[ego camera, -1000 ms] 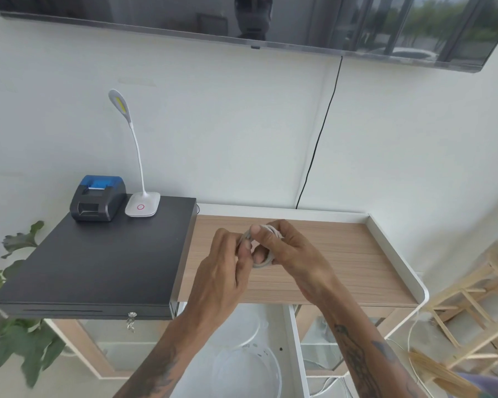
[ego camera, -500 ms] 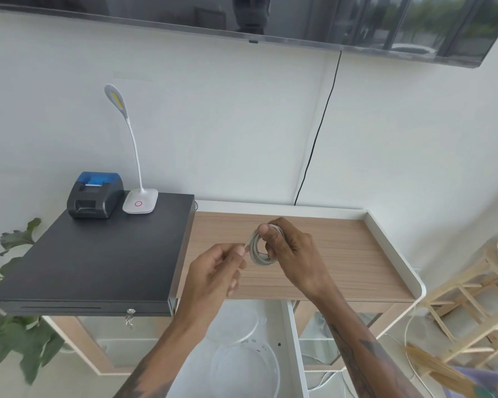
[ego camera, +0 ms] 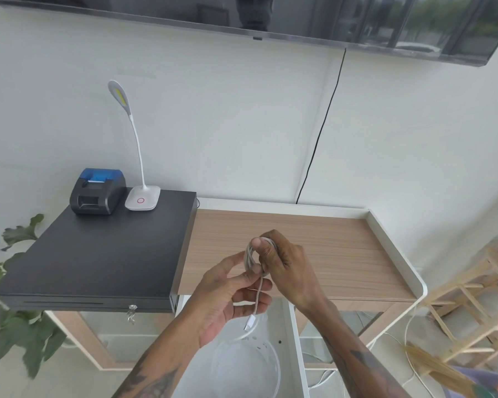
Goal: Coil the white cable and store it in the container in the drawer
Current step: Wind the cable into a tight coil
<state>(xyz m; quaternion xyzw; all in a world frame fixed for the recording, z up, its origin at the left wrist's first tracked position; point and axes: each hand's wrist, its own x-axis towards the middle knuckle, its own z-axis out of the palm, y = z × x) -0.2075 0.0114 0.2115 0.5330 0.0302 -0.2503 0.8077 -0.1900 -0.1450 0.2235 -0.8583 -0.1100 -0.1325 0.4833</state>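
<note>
The white cable [ego camera: 250, 258] is wound into a small coil, held above the front of the wooden desk top. My right hand [ego camera: 285, 268] grips the coil with thumb on top and fingers through it. My left hand [ego camera: 227, 294] pinches the coil's lower edge, palm up. A short loose tail hangs down past my left fingers and ends in a white plug [ego camera: 250, 322]. Below both hands the white drawer [ego camera: 295, 340] stands pulled out, with a round clear container [ego camera: 273, 366] inside it.
A black cash drawer [ego camera: 98, 254] covers the desk's left part, carrying a small receipt printer [ego camera: 97, 191] and a white gooseneck lamp [ego camera: 142, 196]. A plant [ego camera: 15, 311] is at the left. A wooden rack [ego camera: 472, 311] stands at the right. A black wire [ego camera: 319, 133] runs down the wall.
Both hands have dropped slightly toward the desk's front edge. My left hand moved back onto the coil's lower edge, and the plug end now hangs free below it.
</note>
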